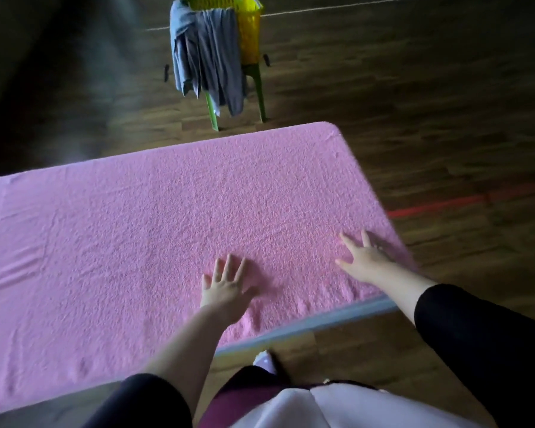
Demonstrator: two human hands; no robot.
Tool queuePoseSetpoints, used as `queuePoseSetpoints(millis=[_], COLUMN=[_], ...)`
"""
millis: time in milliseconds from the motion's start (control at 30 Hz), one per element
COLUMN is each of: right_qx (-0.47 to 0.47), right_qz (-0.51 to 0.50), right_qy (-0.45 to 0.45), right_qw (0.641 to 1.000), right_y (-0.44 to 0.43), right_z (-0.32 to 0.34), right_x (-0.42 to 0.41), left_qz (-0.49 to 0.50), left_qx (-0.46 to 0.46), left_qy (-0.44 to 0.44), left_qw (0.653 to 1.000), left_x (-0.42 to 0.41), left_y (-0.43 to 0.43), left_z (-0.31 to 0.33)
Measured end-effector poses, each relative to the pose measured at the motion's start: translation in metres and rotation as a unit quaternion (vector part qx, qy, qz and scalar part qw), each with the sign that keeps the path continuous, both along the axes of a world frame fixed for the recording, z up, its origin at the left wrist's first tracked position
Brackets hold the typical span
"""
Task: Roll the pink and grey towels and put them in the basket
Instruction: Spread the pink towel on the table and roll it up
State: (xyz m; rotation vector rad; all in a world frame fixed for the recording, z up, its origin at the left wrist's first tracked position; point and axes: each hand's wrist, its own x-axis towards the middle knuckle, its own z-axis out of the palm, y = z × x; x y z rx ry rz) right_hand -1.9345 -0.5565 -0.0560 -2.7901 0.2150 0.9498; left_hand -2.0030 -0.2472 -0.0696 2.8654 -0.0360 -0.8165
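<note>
A pink towel (155, 230) lies spread flat over the whole table, reaching its far and right edges. My left hand (226, 285) rests palm down on it near the front edge, fingers apart. My right hand (363, 257) presses flat on the towel close to its right edge, fingers spread too. Neither hand holds anything. Beyond the table, a grey towel (204, 57) hangs over the rim of a yellow basket (249, 32) that sits on a green stool (258, 91).
The table's grey front edge (306, 324) shows below the towel. Dark wooden floor (430, 103) surrounds the table, with a red line (445, 205) on the right and a white line at the back. Creases mark the towel's left side.
</note>
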Motion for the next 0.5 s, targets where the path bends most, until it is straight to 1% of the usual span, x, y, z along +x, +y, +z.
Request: queuePoseSetpoints(millis=[133,267,500], right_qx=[-0.025,-0.02,-0.02], right_qz=[0.045,0.055,0.081], right_qy=[-0.003,0.007,-0.008], right_qw=[0.999,0.998,0.996], right_y=[-0.011,-0.024,-0.037], right_z=[-0.006,-0.005,-0.001], right_x=[-0.021,-0.04,-0.063], left_qz=[0.018,0.024,0.066], left_qx=[0.006,0.022,0.003], left_qy=[0.027,0.044,0.043], left_qw=[0.999,0.998,0.997], left_x=[-0.018,-0.036,-0.06], left_y=[-0.012,-0.024,-0.04], left_z=[0.004,0.002,-0.001])
